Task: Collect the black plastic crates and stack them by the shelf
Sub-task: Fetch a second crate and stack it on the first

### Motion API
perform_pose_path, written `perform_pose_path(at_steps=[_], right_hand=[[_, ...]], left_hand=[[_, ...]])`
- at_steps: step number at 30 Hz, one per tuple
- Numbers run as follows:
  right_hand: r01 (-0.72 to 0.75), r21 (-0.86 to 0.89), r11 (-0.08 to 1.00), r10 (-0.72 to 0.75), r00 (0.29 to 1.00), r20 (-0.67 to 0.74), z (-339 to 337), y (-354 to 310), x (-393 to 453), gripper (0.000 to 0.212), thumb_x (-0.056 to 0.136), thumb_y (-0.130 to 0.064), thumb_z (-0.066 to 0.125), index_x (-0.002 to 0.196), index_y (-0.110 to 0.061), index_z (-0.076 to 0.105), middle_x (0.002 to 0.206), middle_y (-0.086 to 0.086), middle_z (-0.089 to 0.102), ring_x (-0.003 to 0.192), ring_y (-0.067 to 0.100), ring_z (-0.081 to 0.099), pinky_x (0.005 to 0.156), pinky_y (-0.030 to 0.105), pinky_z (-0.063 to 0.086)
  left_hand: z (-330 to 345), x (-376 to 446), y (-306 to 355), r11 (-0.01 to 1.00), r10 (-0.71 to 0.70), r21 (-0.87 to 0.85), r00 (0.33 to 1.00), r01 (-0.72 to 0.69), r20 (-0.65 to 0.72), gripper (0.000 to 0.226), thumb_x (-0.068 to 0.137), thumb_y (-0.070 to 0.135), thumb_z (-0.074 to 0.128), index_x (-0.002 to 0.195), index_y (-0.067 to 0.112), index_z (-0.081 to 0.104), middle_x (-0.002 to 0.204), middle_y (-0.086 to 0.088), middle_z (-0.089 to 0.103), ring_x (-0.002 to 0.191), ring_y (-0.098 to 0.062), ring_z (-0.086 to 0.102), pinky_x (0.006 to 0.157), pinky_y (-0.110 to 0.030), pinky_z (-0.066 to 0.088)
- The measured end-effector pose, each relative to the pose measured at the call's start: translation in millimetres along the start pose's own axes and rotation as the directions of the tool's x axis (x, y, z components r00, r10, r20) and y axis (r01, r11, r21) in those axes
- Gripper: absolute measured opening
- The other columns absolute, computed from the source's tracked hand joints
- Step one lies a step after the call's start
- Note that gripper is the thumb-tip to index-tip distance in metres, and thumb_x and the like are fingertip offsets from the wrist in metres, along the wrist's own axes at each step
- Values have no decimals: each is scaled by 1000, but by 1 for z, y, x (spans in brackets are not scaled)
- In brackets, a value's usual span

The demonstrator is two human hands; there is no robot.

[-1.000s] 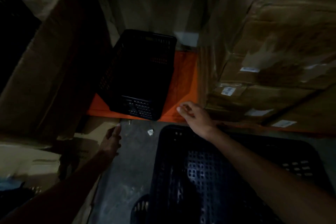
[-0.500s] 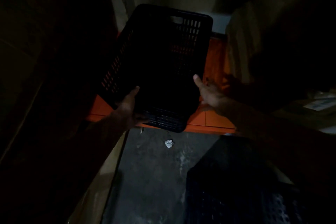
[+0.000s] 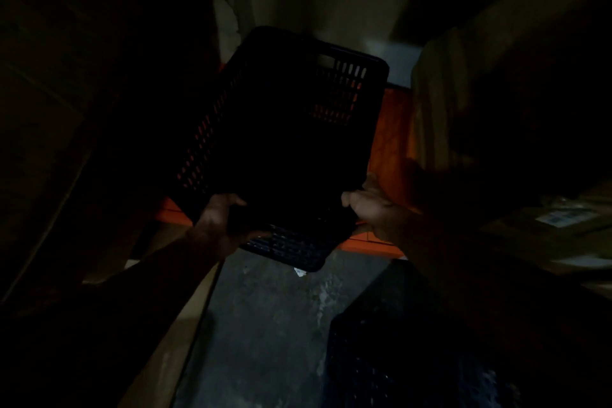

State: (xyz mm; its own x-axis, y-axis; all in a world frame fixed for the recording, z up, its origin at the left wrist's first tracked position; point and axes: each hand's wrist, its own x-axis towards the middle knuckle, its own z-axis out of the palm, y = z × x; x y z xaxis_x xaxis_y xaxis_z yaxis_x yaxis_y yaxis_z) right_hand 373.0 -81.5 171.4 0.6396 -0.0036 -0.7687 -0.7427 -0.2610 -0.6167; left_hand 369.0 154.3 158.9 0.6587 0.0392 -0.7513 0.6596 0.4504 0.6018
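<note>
A black slotted plastic crate (image 3: 284, 149) lies tilted over the orange shelf (image 3: 390, 142), its near end sticking out past the shelf edge above the floor. My left hand (image 3: 222, 225) grips its near left corner. My right hand (image 3: 374, 209) holds its near right corner. A second black crate (image 3: 390, 358) sits on the concrete floor at the lower right, mostly in shadow and partly hidden by my right arm.
The scene is very dark. Tall cardboard boxes (image 3: 463, 93) crowd the shelf on the right, and more cardboard (image 3: 59, 142) stands on the left. A strip of grey concrete floor (image 3: 271, 325) runs between them, with a small white scrap (image 3: 299, 272) on it.
Both hands went from hanging free near the shelf edge to gripping the crate's near corners. The crate's near end has come out over the floor.
</note>
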Motion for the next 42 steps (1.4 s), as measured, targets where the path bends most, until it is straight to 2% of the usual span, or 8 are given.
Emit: perform_pose_path(at_steps=[5,9,19,24,28,33,36,42], right_hand=[[214,-36,976,-217,962,-166,2,-25,-52,53,81,-8,53,131,-14,38,121,13,56,95,25,58,79,48,57],[235,-69,970,-242,963,-118,-8,-35,-117,58,87,-15,50,140,-22,28,119,-3,52,87,9,51,54,24,41],[411,-102,906,-420,902,-97,-30,-48,-299,65,83,-31,52,142,-28,26,141,0,43,117,24,50,85,40,52],[496,-142,857,-507,861,-50,-25,-61,-403,54,84,-26,52,134,-18,35,130,4,50,87,18,57,52,27,40],[493,-192,848,-501,865,9,-22,-57,-485,56,79,-28,58,130,-15,38,118,5,54,87,23,61,50,27,44],[458,-313,832,-450,887,101,-32,-28,-597,43,77,-30,67,114,-18,50,98,4,62,73,16,64,41,20,48],[422,-334,843,-390,907,161,-43,-10,-634,48,80,-39,69,118,-19,48,103,7,65,73,20,68,54,31,58],[355,-167,920,-373,923,-90,-105,15,-678,75,87,-44,62,144,-23,19,127,17,56,87,34,69,58,40,60]], left_hand=[[2,-67,23,997,73,5,997,-73,-16,31,86,5,40,116,7,50,112,-15,57,102,-41,58,95,-65,44],[10,-136,33,989,147,-19,988,-148,-53,54,78,6,44,132,8,46,118,-16,52,109,-45,57,75,-61,54],[31,-341,46,958,266,-80,957,-276,-117,34,79,7,43,113,10,44,116,-17,47,101,-45,53,60,-56,51],[35,-459,63,954,293,-22,942,-300,-164,8,85,9,36,85,6,43,84,-13,47,75,-39,52,73,-63,47],[22,-539,60,961,276,20,943,-277,-185,23,82,11,36,103,5,42,87,-15,48,78,-44,53,71,-64,46],[0,-639,33,977,215,56,960,-208,-181,11,82,12,36,84,5,45,81,-16,51,74,-42,54,50,-59,54],[-11,-672,14,976,219,60,955,-212,-197,14,81,13,37,87,3,46,76,-17,51,69,-40,55,42,-48,54],[-53,-715,-7,956,240,218,952,-198,-188,29,72,14,42,97,1,48,74,-18,51,59,-40,57,46,-46,53]])
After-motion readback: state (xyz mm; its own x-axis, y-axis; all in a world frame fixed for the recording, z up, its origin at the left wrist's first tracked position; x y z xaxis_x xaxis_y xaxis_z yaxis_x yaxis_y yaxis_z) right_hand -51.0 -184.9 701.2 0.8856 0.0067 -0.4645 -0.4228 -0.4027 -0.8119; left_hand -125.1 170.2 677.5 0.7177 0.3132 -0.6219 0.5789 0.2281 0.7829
